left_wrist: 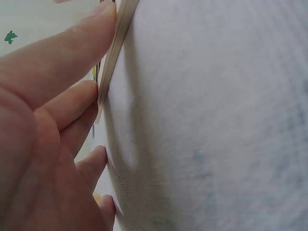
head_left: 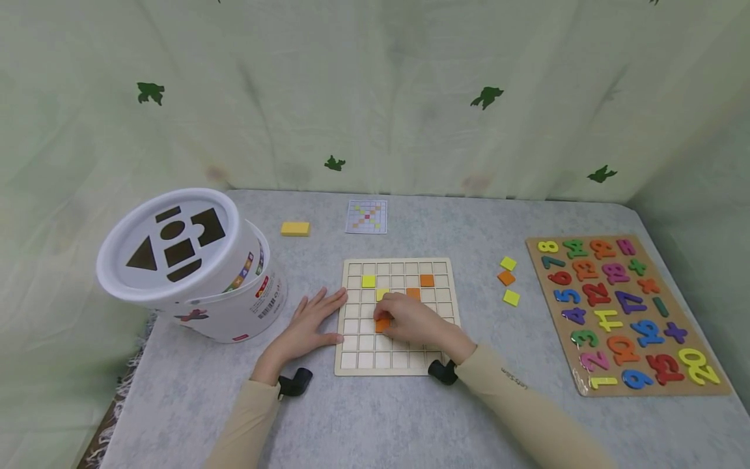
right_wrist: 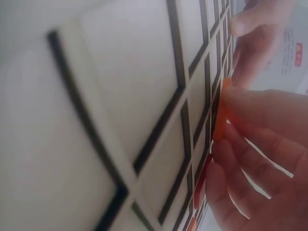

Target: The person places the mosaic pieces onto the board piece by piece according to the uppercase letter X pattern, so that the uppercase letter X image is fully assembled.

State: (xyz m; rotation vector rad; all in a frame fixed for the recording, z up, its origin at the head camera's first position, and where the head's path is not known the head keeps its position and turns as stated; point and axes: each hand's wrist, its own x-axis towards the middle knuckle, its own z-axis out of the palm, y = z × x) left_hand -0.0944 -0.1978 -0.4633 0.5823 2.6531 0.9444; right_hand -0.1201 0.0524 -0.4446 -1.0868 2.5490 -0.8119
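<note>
White shape bucket (head_left: 199, 273) left, number puzzle (head_left: 627, 312) right on the tabletop (head_left: 375, 417), left hand (head_left: 310, 322) spread flat against the grid board (head_left: 396, 315), right hand (head_left: 410, 319) pinching a flat orange tile (head_left: 383, 324).

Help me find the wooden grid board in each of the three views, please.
Head: wooden grid board lies centre, under the right hand.
Left wrist: only its pale edge shows, top left, against the left hand's fingers.
Right wrist: its cells fill the left side.
Shared landmark: the board's edge.
</note>
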